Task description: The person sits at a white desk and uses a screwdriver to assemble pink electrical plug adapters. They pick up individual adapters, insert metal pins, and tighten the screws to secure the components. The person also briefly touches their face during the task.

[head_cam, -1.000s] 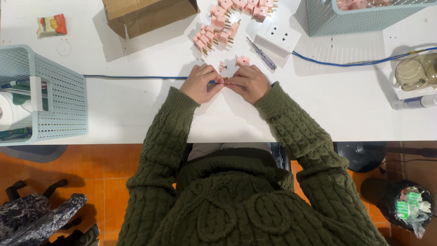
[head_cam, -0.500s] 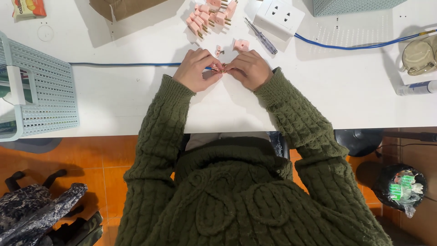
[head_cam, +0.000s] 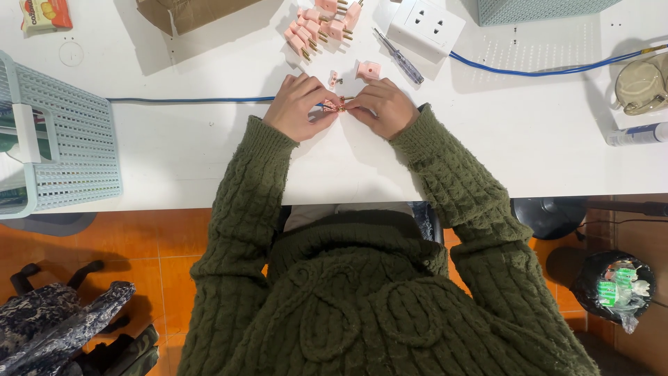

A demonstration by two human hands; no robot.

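Pinching from both sides, the left hand [head_cam: 298, 106] and right hand [head_cam: 381, 106] meet on a small pink plug part [head_cam: 335, 105] lying on the white table [head_cam: 209, 153], each closed on one end. Its long axis seems to run left to right between the fingertips, though fingers hide much of it. Neither hand is nearer. Just beyond the part sits a loose pink plug shell [head_cam: 367, 69]; farther beyond, a pile of pink plugs [head_cam: 320, 24] and a screwdriver [head_cam: 398, 57].
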